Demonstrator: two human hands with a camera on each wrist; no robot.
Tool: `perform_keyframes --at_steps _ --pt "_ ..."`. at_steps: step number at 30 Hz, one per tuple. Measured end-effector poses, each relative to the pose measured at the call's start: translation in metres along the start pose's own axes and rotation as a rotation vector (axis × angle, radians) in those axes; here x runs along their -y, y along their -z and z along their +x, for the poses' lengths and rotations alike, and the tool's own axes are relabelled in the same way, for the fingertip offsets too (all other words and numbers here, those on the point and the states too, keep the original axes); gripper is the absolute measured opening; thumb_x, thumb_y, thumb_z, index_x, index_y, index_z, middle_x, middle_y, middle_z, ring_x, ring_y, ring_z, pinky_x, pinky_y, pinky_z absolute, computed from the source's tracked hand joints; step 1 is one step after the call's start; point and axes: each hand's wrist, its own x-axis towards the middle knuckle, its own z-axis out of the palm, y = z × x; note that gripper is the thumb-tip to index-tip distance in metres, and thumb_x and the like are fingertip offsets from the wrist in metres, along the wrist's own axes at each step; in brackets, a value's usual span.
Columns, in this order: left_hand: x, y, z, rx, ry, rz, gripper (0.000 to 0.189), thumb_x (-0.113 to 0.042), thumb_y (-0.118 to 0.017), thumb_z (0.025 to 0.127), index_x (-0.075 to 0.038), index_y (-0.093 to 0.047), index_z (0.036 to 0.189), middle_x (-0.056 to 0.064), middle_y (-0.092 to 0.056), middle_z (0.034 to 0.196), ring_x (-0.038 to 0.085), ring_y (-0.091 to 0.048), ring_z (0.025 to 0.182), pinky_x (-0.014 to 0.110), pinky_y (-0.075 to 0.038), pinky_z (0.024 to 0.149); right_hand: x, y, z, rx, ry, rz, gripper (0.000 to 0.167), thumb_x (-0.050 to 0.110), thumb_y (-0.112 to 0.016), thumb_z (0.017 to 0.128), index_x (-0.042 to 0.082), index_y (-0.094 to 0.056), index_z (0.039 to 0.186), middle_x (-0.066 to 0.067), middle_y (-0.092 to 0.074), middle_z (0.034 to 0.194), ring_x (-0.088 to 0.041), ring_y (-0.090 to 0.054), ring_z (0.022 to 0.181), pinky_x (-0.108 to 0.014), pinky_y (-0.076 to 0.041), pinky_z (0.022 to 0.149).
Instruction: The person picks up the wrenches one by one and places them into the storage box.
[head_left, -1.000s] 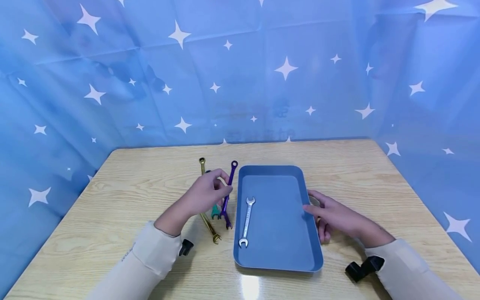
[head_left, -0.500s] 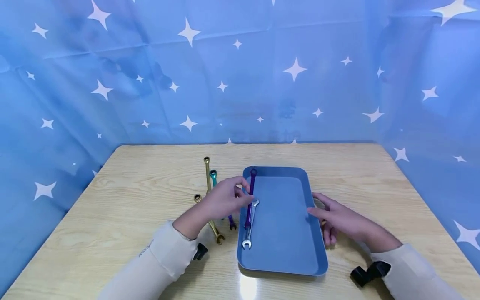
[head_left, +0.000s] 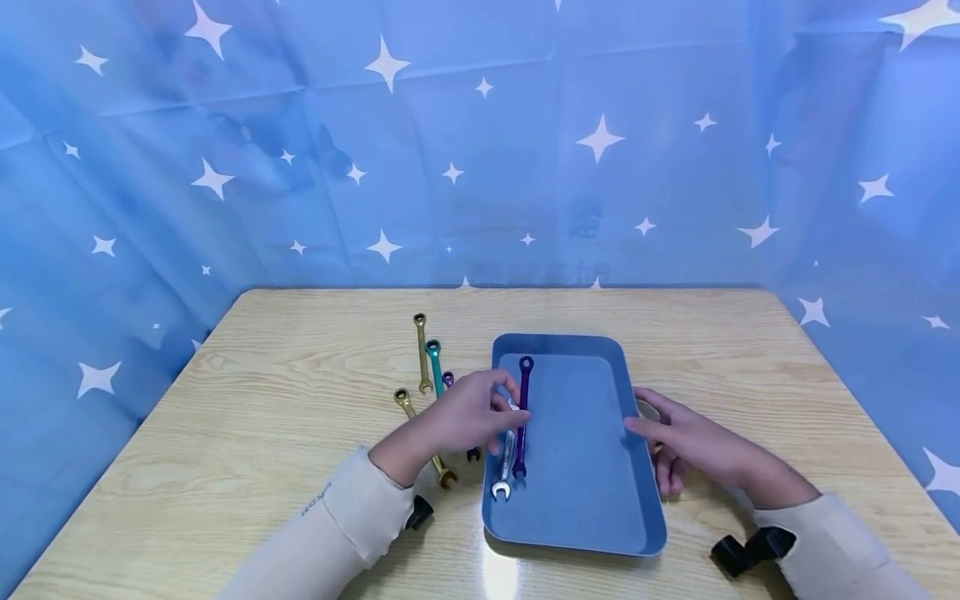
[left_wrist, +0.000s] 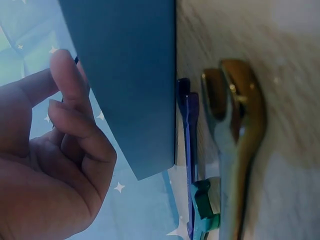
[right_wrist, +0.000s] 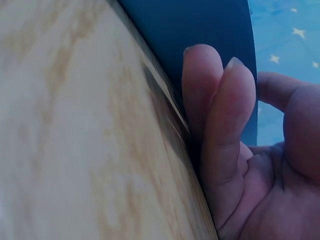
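The blue tray (head_left: pixel 585 483) stands on the wooden table in front of me. My left hand (head_left: pixel 467 417) reaches over the tray's left wall and pinches a purple combination wrench (head_left: pixel 524 379) between thumb and fingers, lengthwise over the tray floor. Just left of it a silver open-end wrench (head_left: pixel 506 462) lies in the tray, partly hidden by the hand. In the left wrist view the tray wall (left_wrist: pixel 135 85) hides the wrench. At the right side, my right hand (head_left: pixel 693 442) grips the tray's edge, thumb at the rim and fingers (right_wrist: pixel 220 115) against the outer wall.
Left of the tray, several wrenches lie on the table (head_left: pixel 300 375): a short gold one (head_left: pixel 422 354), a teal one (head_left: pixel 436 362), a second purple one (head_left: pixel 448 378) mostly hidden by my left hand, and a longer gold one (head_left: pixel 405 402). A starry blue cloth (head_left: pixel 480 167) hangs behind.
My left hand has carried the purple wrench rightward from the table over the tray's left wall, past the silver wrench to its right. The right hand keeps its grip on the tray.
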Motion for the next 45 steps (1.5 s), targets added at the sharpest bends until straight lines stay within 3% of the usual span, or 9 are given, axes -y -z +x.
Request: perform_keyframes --at_steps 8,13,19,27,31,45 --pt "0.004 -0.001 0.000 0.060 0.003 0.032 0.016 -0.021 -0.069 0.096 -0.014 -0.056 0.100 0.005 -0.074 0.082 0.025 -0.064 0.049 0.027 -0.042 0.046 -0.001 0.001 0.001 0.006 -0.002 0.011 0.077 0.038 -0.039 0.109 0.017 0.016 0.159 -0.019 -0.070 0.077 -0.022 -0.067 0.053 -0.046 -0.057 0.054" --pt "0.002 -0.006 -0.001 0.071 0.019 0.077 0.019 -0.019 -0.072 0.094 -0.013 -0.055 0.103 0.001 -0.071 0.082 0.019 -0.050 0.041 0.027 -0.045 0.043 -0.002 0.001 -0.001 0.004 -0.011 0.013 0.077 0.038 -0.039 0.109 0.017 0.016 0.159 -0.017 -0.068 0.069 -0.022 -0.067 0.053 -0.047 -0.057 0.054" --pt "0.000 -0.011 -0.004 0.018 0.033 0.169 0.021 -0.021 -0.076 0.090 -0.014 -0.059 0.100 -0.003 -0.067 0.076 0.013 -0.049 0.042 0.026 -0.046 0.041 -0.001 0.000 0.000 0.009 0.001 0.011 0.077 0.037 -0.038 0.109 0.015 0.016 0.159 -0.018 -0.068 0.067 -0.023 -0.067 0.052 -0.048 -0.057 0.054" --pt "0.000 -0.017 -0.003 -0.082 0.004 0.417 0.021 -0.030 -0.079 0.087 -0.017 -0.064 0.095 -0.012 -0.062 0.068 0.005 -0.054 0.054 0.023 -0.043 0.051 0.000 0.000 0.000 0.007 0.000 0.015 0.078 0.037 -0.039 0.109 0.015 0.016 0.159 -0.017 -0.068 0.067 -0.022 -0.067 0.052 -0.048 -0.057 0.054" --pt "0.000 -0.018 -0.003 -0.101 0.021 0.490 0.020 -0.032 -0.079 0.086 -0.020 -0.064 0.092 -0.015 -0.061 0.067 0.004 -0.054 0.054 0.024 -0.042 0.051 0.000 0.000 0.001 0.006 0.000 0.019 0.077 0.037 -0.039 0.109 0.015 0.015 0.159 -0.016 -0.068 0.067 -0.021 -0.066 0.052 -0.047 -0.057 0.054" --pt "0.003 -0.019 -0.005 0.017 0.041 0.574 0.018 -0.034 -0.080 0.084 -0.024 -0.065 0.085 -0.013 -0.058 0.067 0.003 -0.052 0.058 0.024 -0.042 0.055 0.000 -0.002 0.003 0.004 -0.005 0.024 0.078 0.038 -0.039 0.109 0.014 0.016 0.159 -0.014 -0.067 0.067 -0.020 -0.066 0.052 -0.044 -0.057 0.053"
